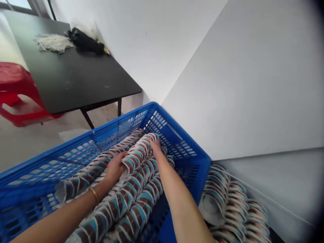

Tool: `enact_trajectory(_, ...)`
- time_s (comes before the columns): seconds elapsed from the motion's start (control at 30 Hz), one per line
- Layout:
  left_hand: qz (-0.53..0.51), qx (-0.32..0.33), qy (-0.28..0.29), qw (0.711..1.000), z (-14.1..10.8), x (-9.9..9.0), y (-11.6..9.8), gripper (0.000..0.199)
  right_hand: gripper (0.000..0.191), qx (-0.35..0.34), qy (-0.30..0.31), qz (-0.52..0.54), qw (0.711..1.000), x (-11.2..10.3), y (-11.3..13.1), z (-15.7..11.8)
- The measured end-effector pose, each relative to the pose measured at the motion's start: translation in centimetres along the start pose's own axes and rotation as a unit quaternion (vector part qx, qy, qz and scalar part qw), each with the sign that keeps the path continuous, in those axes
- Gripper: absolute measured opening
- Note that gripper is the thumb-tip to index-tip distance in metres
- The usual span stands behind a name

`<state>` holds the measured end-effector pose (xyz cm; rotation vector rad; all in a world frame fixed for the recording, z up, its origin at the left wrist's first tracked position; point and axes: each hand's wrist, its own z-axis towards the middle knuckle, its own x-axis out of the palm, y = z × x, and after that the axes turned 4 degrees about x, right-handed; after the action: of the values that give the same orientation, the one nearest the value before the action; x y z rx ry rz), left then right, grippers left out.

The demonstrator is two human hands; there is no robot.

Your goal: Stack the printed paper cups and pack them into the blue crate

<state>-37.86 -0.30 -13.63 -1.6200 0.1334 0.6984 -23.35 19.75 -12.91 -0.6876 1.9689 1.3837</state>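
- From my head view, the largest thing is the blue plastic crate (183, 133), its slatted walls slanting across the view; I want both forearms clear of its rim.
- Inside it, long rows of nested paper cups (93, 173) lie on their sides, roughly parallel, and I use their direction as my guide for alignment.
- More cup stacks (216, 189) sit outside, just beside the crate's right corner; an elbow could knock them.
- The held cup stack (140, 150) is inside the crate, over the other rows, towards the far corner. I judge it best supported at both ends so the cups don't slide apart.
- My left hand (115, 170) has its fingers curled round the near end; my right hand (157, 148) has its fingers clamped on the far end. Their undersides are hidden. Light, even pressure should spare the paper.
- The gold bangle (94, 195) on my left wrist is best kept off the rims.
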Motion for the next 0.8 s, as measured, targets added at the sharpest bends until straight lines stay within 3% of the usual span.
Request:
enact_trajectory(0.13, -0.012, -0.015, 0.017, 1.0, 1.3, 3.8, 3.9, 0.041, 0.043, 0.087, 0.044, -0.08, 0.992, 2.4, -2.2, 3.4)
enact_trajectory(0.3, -0.006, -0.048, 0.004, 0.999, 1.1, 6.7, 6.2, 0.048, 0.068, 0.088, 0.064, -0.17, 0.979, 2.4, -2.3, 4.4)
enact_trajectory(0.43, -0.001, -0.059, -0.006, 0.998, 1.6, 7.5, 6.7, 0.046, 0.082, -0.011, 0.052, -0.213, 0.976, 2.1, -1.1, 2.8)
enact_trajectory(0.53, 0.008, -0.075, -0.021, 0.997, 1.4, 8.4, 6.7, 0.049, 0.09, -0.109, 0.068, -0.22, 0.967, 2.9, -1.9, 0.3)
enact_trajectory(0.6, 0.02, -0.097, -0.026, 0.995, 1.2, 9.0, 6.7, 0.05, 0.085, -0.147, 0.08, -0.213, 0.963, 3.6, -2.9, -1.4)
enact_trajectory(0.7, 0.044, -0.139, -0.01, 0.989, 0.9, 9.1, 6.4, 0.046, 0.078, -0.147, 0.102, -0.199, 0.964, 3.8, -3.2, -2.9)
enact_trajectory(0.8, 0.061, -0.156, 0.037, 0.985, 1.2, 7.5, 6.1, 0.046, 0.077, -0.119, 0.138, -0.2, 0.963, 1.9, -1.3, -3.5)
